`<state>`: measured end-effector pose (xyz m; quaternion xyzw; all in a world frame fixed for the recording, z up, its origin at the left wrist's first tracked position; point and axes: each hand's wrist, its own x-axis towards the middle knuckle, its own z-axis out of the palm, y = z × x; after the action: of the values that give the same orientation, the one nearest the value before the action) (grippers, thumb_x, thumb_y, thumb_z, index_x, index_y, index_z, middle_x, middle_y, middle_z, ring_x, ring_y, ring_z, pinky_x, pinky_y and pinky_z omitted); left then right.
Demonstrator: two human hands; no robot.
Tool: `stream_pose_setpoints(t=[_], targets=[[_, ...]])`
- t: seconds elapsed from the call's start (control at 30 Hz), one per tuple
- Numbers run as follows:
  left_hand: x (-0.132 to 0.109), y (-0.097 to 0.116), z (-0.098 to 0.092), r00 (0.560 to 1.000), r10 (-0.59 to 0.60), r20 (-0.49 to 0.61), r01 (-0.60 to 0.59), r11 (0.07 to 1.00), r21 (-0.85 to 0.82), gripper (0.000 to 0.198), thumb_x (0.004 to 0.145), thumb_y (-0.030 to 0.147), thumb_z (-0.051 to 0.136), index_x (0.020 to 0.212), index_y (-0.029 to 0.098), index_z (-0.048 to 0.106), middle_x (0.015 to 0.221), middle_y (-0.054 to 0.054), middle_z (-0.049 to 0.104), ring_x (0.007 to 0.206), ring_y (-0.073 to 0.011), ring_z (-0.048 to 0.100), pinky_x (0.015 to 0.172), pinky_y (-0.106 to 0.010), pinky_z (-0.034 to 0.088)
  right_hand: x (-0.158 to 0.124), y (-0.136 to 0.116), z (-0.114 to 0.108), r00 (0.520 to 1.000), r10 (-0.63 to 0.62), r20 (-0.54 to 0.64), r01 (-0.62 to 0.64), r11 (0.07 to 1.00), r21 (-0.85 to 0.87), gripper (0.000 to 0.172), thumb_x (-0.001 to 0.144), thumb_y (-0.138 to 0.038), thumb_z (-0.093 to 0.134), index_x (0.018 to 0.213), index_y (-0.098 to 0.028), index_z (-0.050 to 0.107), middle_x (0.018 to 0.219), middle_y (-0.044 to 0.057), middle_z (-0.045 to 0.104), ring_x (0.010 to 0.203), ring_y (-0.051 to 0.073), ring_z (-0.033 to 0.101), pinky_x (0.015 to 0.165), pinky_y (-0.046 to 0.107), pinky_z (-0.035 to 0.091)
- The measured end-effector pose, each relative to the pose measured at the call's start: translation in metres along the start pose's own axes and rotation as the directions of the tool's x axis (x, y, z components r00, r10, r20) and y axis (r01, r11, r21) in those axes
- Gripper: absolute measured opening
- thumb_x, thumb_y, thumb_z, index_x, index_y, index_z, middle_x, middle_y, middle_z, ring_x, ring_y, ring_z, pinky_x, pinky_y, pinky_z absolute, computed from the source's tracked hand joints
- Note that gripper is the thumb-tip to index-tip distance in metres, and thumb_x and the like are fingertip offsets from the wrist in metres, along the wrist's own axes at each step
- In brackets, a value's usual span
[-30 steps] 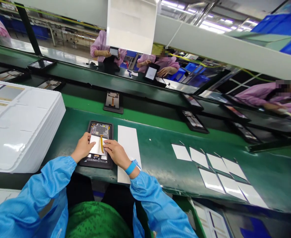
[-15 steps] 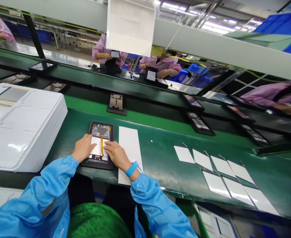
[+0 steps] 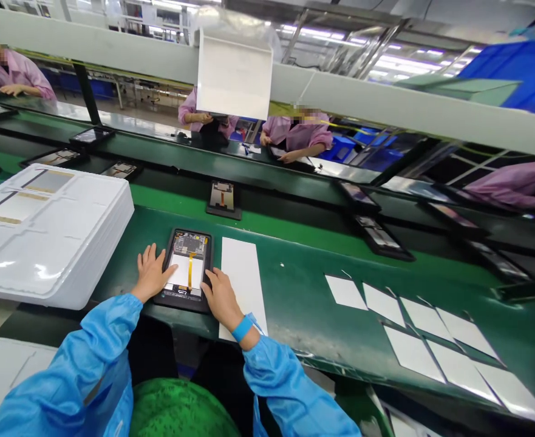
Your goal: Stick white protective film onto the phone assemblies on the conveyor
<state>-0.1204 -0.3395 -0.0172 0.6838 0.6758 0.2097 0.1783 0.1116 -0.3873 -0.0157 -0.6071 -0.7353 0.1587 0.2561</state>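
Note:
An opened tablet (image 3: 197, 243) lies in a black tray-like frame on the green bench before me. Its circuit board shows at the top, and a yellow flex cable (image 3: 190, 270) runs down over a white battery-like panel (image 3: 180, 271). My left hand (image 3: 152, 273) is open at the tablet's left side, fingers spread and thumb reaching over the edge. At the right edge rests my right hand (image 3: 222, 296), its fingers loosely apart and touching the frame. A white sheet (image 3: 242, 267) lies beside it, partly under my right wrist.
Stacked white plastic trays (image 3: 71, 243) rise at the left. Several white rectangular pieces (image 3: 385, 303) lie in rows on the right. Beyond the bench, a conveyor (image 3: 276, 224) carries more opened tablets (image 3: 222, 197). Co-workers in pink (image 3: 294, 136) sit across.
Both hands have moved outward from the white panel to the tablet's sides, and my left fingers have spread. The view has shifted slightly.

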Motion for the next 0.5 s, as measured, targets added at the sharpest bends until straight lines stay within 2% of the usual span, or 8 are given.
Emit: stream_pose_setpoints(t=[0.07,0.13,0.2,0.27,0.3,0.37,0.5], targets=[[-0.003,0.003,0.0,0.999,-0.023,-0.036,0.019,0.992,-0.126,0.059,0.085,0.046,0.061,0.135,0.015,0.057,0.155,-0.021,0.035,0.148,-0.0379,0.02,0.119,-0.058,0.012,-0.004,0.002,0.003,0.999,0.02,0.034,-0.021,0.999,0.041,0.043,0.09,-0.018,0.057,0.132,-0.01,0.057,0.137,0.023,0.053,0.128,0.034,0.05,0.109,0.056,0.042],[-0.005,0.009,-0.004,0.999,-0.026,-0.038,0.011,0.939,-0.343,0.061,0.084,0.042,0.062,0.138,0.018,0.053,0.145,-0.018,0.049,0.14,-0.0353,0.038,0.115,-0.055,0.027,-0.005,0.003,-0.001,0.998,0.026,0.054,-0.032,0.994,0.103,0.045,0.09,-0.018,0.057,0.134,-0.013,0.056,0.139,0.021,0.053,0.131,0.033,0.049,0.109,0.056,0.042],[-0.001,0.017,-0.008,0.999,-0.027,0.029,0.039,0.802,-0.596,0.068,0.083,0.042,0.063,0.144,0.019,0.045,0.125,-0.015,0.064,0.118,-0.0306,0.06,0.101,-0.049,0.047,-0.004,0.007,-0.013,0.997,0.016,0.076,-0.03,0.981,0.192,0.046,0.09,-0.021,0.056,0.136,-0.017,0.054,0.141,0.019,0.052,0.128,0.031,0.053,0.103,0.052,0.049],[0.017,0.026,-0.013,0.993,-0.041,0.111,0.111,0.654,-0.748,0.075,0.082,0.041,0.067,0.147,0.019,0.038,0.102,-0.01,0.072,0.091,-0.0256,0.07,0.082,-0.041,0.057,-0.001,0.016,-0.032,0.998,-0.027,0.062,0.008,0.959,0.285,0.047,0.091,-0.024,0.055,0.138,-0.021,0.052,0.144,0.016,0.05,0.127,0.028,0.054,0.096,0.046,0.055],[0.032,0.03,-0.014,0.99,-0.066,0.128,0.141,0.622,-0.771,0.076,0.08,0.039,0.069,0.147,0.018,0.038,0.095,-0.008,0.073,0.082,-0.0234,0.071,0.075,-0.038,0.058,0.0,0.023,-0.043,0.999,-0.044,0.025,0.034,0.948,0.316,0.046,0.092,-0.026,0.054,0.138,-0.023,0.052,0.145,0.015,0.049,0.128,0.027,0.054,0.094,0.044,0.057],[0.076,0.04,-0.017,0.985,-0.136,0.106,0.169,0.64,-0.75,0.074,0.078,0.034,0.072,0.144,0.016,0.043,0.089,-0.007,0.073,0.074,-0.0201,0.07,0.069,-0.032,0.058,0.004,0.044,-0.065,0.995,-0.038,-0.088,0.065,0.942,0.328,0.042,0.093,-0.029,0.052,0.134,-0.025,0.055,0.145,0.013,0.049,0.13,0.026,0.052,0.092,0.042,0.058],[0.184,0.061,-0.023,0.97,-0.244,0.02,0.199,0.736,-0.647,0.061,0.077,0.027,0.073,0.133,0.01,0.053,0.087,-0.008,0.073,0.078,-0.0185,0.069,0.073,-0.029,0.056,0.006,0.099,-0.09,0.956,0.107,-0.274,-0.032,0.964,0.266,0.031,0.093,-0.031,0.05,0.118,-0.022,0.065,0.136,0.015,0.056,0.123,0.027,0.057,0.087,0.043,0.06]])
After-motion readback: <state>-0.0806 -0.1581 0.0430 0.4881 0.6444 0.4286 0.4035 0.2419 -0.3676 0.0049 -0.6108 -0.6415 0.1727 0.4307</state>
